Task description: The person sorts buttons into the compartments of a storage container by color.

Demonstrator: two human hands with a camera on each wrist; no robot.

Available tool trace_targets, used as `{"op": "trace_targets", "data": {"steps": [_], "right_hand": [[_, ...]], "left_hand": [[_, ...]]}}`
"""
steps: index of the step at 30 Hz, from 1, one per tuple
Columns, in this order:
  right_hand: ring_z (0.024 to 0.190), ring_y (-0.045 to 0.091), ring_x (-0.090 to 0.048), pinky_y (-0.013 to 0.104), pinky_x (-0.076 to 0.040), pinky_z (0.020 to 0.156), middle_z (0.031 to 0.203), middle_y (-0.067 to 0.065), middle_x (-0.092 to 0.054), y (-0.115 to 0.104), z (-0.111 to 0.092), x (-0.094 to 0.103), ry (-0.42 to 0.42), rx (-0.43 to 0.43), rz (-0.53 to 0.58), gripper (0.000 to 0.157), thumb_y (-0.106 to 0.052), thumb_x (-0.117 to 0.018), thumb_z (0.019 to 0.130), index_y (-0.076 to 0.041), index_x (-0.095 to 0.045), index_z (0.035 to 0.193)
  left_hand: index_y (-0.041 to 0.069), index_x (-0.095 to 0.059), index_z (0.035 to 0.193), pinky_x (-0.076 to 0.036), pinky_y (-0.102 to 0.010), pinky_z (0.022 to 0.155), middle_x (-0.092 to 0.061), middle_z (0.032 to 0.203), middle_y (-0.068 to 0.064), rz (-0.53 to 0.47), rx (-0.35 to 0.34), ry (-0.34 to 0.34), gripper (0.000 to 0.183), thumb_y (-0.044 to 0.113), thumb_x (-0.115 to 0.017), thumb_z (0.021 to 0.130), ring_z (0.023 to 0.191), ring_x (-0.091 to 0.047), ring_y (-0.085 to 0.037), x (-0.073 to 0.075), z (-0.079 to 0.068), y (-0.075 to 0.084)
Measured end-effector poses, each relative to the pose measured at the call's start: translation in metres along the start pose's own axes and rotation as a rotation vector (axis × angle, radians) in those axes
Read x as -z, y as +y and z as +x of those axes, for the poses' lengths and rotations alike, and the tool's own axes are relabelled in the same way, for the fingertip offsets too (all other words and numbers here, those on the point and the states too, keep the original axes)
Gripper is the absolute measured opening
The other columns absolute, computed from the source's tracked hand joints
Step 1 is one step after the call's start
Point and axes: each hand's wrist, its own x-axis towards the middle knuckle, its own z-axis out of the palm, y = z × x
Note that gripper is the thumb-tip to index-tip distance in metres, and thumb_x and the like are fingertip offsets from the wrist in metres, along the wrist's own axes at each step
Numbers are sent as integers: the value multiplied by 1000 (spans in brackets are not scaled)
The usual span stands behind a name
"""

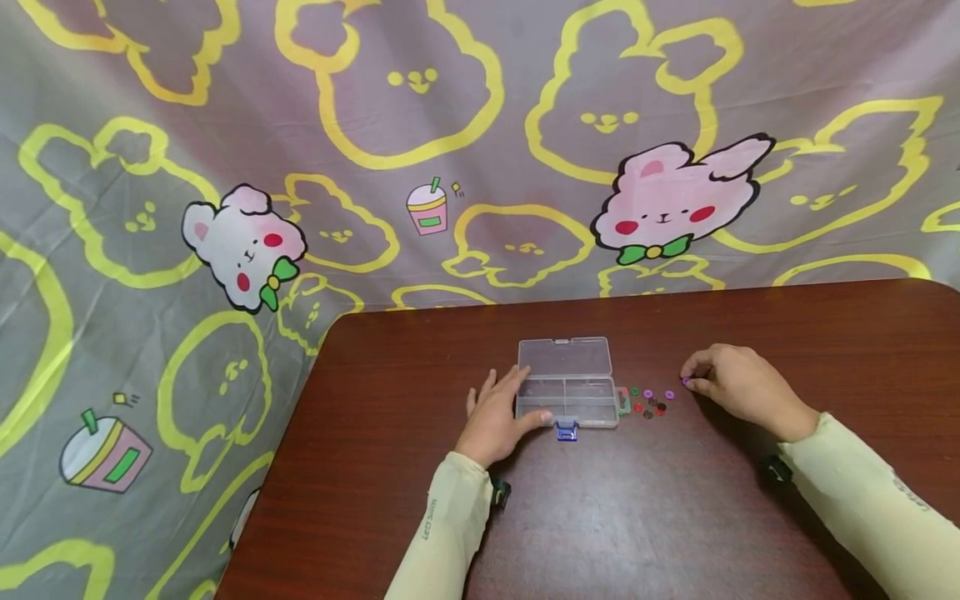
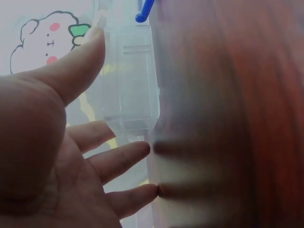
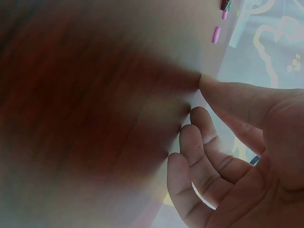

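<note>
Your left hand spreads wide at the left end of the clear box; it lies on the table, long axis left to right, lid opened away, blue latch pointing toward you; your right hand pinches a purple piece right of the loose pieces.

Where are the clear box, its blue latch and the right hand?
Clear box (image 1: 566,398): head view, on the divider inside.
Blue latch (image 1: 567,431): head view, on the middle of its blue face.
Right hand (image 1: 738,385): head view, on the back of the hand.
</note>
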Motion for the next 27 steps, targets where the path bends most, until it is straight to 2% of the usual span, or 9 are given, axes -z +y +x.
{"op": "trace_targets", "data": {"steps": [6, 15, 27], "right_hand": [[76, 20, -66, 48, -56, 67, 84, 3, -71, 1, 0, 0, -9, -11, -7, 4, -7, -77, 87, -5, -76, 91], [77, 20, -66, 47, -56, 68, 87, 5, -72, 0, 0, 0, 1, -23, -24, 7, -11, -76, 89, -4, -76, 90], [74, 17, -63, 46, -55, 66, 84, 2, -71, 0, -1, 0, 15, -17, -33, 6, -11, -75, 91, -8, -75, 85]], "left_hand": [[20, -39, 156, -7, -62, 120, -36, 161, -4, 24, 6, 6, 80, 49, -72, 89, 153, -17, -33, -1, 1, 1], [18, -45, 153, -16, -63, 118, -44, 155, -5, 77, -1, 54, 81, 51, -75, 85, 150, -25, -33, 1, 0, 4], [17, -46, 153, -17, -61, 119, -46, 154, -3, 105, 10, 43, 81, 52, -74, 85, 150, -26, -32, 2, 0, 6]]}}
